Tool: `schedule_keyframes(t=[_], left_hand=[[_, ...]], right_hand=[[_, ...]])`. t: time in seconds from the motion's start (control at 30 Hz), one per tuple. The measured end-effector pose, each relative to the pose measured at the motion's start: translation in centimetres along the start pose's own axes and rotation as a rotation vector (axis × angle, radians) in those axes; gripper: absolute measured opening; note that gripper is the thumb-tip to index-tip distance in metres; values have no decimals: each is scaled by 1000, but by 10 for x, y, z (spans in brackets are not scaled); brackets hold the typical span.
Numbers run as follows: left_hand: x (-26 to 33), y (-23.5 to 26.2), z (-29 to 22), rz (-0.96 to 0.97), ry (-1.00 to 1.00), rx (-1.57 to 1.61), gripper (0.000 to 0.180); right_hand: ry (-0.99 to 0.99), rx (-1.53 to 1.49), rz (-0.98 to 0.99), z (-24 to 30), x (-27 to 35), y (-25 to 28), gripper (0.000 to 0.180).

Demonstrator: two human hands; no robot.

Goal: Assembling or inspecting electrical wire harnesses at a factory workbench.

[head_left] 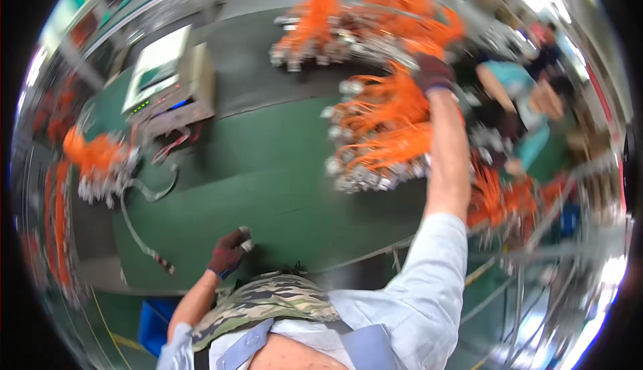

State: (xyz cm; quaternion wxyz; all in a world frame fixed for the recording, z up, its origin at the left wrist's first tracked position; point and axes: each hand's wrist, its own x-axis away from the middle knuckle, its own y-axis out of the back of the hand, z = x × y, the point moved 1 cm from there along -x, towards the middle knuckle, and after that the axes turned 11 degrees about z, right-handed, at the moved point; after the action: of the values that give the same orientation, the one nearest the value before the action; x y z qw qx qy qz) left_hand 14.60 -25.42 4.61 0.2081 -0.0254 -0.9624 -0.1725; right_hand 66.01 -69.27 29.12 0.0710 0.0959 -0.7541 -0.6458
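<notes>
My left hand (229,253), in a dark red glove, hovers over the near edge of the green table mat (268,169). Its blurred fingers look apart, with pale tips and nothing visible between them. My right arm stretches far forward, and my right hand (434,73), gloved alike, is at the bundles of orange cables (385,112). Motion smears its fingers, so any grip is hidden. These cables have silvery connectors (345,182) at their left ends. Behind them lies another heap of orange cables (321,18).
A pale box-shaped device (171,89) with green lights stands back left, a grey lead (137,233) near it. More orange cables (100,156) lie at the left edge. A co-worker in a teal top (516,82) is at the right, near metal rails (522,249).
</notes>
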Motion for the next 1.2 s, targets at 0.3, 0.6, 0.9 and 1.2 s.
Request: schedule_keyframes(t=[0.3, 0.6, 0.9, 1.2], left_hand=[[25, 46, -9, -213, -86, -201, 51], [42, 329, 22, -1075, -213, -288, 68], [23, 651, 55, -1256, -13, -300, 102], [-83, 771, 71, -922, 52, 12, 111]], right_hand=[[-54, 104, -87, -13, 21, -22, 35], [-41, -45, -391, 107, 58, 14, 37], [636, -1292, 256, 614, 128, 81, 51], [638, -1296, 345, 910, 80, 101, 84]])
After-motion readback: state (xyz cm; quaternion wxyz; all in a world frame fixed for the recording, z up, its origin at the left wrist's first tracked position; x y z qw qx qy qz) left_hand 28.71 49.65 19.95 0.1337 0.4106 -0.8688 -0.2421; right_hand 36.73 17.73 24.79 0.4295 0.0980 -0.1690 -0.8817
